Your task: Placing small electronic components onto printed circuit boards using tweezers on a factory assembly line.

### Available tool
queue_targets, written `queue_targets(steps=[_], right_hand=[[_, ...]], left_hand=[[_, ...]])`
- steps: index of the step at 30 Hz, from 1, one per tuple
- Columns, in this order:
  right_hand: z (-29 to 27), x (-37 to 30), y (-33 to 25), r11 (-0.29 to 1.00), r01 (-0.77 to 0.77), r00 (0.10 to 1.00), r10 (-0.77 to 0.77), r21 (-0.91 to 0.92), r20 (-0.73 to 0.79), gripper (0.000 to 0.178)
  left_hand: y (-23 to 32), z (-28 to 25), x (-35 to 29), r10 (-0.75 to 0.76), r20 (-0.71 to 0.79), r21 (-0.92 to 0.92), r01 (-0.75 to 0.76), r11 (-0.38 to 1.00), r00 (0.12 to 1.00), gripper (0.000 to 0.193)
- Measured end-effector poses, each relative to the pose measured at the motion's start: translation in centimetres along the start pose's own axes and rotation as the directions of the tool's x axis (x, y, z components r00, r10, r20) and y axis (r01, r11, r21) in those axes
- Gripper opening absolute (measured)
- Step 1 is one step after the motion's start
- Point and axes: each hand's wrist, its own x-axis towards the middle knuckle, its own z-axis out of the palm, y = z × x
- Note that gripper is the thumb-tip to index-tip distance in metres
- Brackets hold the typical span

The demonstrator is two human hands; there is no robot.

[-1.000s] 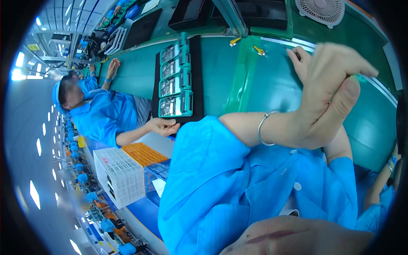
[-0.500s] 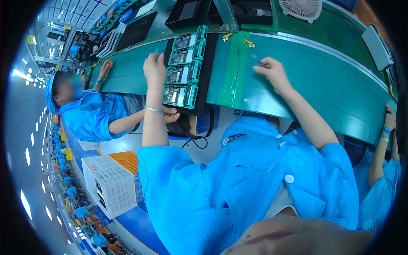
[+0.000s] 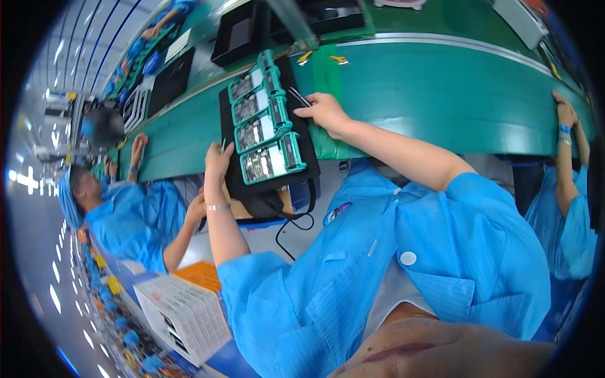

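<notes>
Several teal-green frames holding circuit boards (image 3: 255, 129) stand in a row on a black mat (image 3: 234, 179) on the green bench (image 3: 409, 94). At the mat's left edge, my left hand (image 3: 218, 162) is closed, with a thin greenish tip showing above its fingers; what it is I cannot make out. To the right of the row, my right hand (image 3: 328, 114) pinches a pair of dark tweezers (image 3: 299, 97). The tweezers point up and left towards the frames, seemingly apart from them.
A co-worker (image 3: 135, 217) sits at my left, one hand close to my left wrist. Another person's hands (image 3: 565, 116) rest at the far right. Black boxes (image 3: 238, 34) stand beyond the bench rail. Yellow clips (image 3: 338, 60) lie by green tape. A white crate (image 3: 183, 312) stands at lower left.
My left hand has come down from the upper left of the frames to the mat's lower left edge. My right hand has moved left with the tweezers, and the view has shifted.
</notes>
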Motion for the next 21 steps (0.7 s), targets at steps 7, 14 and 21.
queue_targets(steps=[7,14,21], right_hand=[[1.0,-0.5,-2.9,0.996,-0.059,0.997,0.062,0.072,-0.049,0.01],[1.4,-3.6,0.0,0.986,0.064,0.971,-0.097,-0.152,-0.22,0.026],[5.5,-7.3,-2.4,0.996,0.067,0.875,-0.083,-0.051,-0.477,0.012]], left_hand=[[1.8,-0.7,-7.3,0.036,0.04,-0.356,-0.019,0.934,0.999,0.056],[1.2,-0.9,-6.3,0.319,-0.046,-0.581,-0.285,0.762,0.947,0.045],[-2.1,-0.2,0.3,0.542,0.047,-0.647,-0.387,0.657,0.839,0.047]])
